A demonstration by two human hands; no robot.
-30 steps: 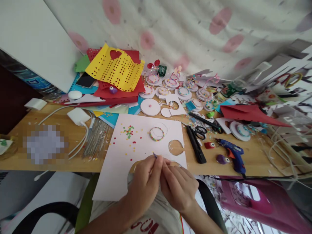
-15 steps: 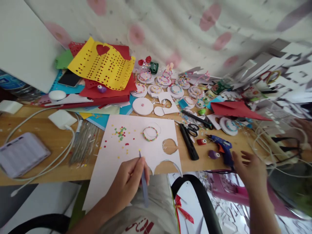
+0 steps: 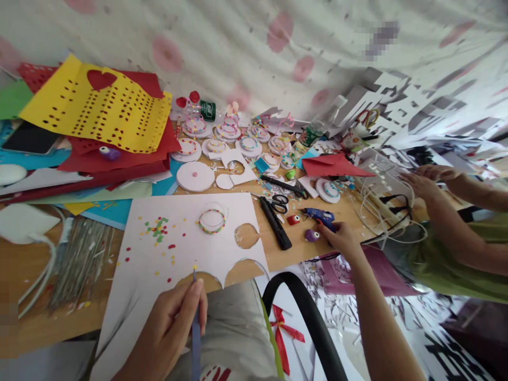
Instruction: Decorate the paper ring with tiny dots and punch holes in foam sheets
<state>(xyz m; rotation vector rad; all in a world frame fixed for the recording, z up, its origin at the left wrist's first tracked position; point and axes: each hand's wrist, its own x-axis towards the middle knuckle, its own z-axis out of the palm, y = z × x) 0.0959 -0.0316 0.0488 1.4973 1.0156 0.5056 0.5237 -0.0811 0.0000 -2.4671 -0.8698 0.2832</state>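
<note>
Closed round blue-grey tweezers, my left hand is over the near edge of the white sheet. A tiny yellow piece is at the tweezers' tip. My right hand has its fingers on the handle of the blue glue gun, which lies on the table; the grip is partly hidden. Beside it are a purple punch and a red punch. On the sheet lie a colourful dotted ring and scattered red, green and yellow bits.
Black scissors and a long black tool lie mid-table. Several decorated white discs stand behind. Yellow punched paper is at left. White cables and another person's hands are at right.
The view has swung right. My right hand has moved onto the glue gun's handle. The other person's arms now show more fully. My left hand still has the tweezers.
</note>
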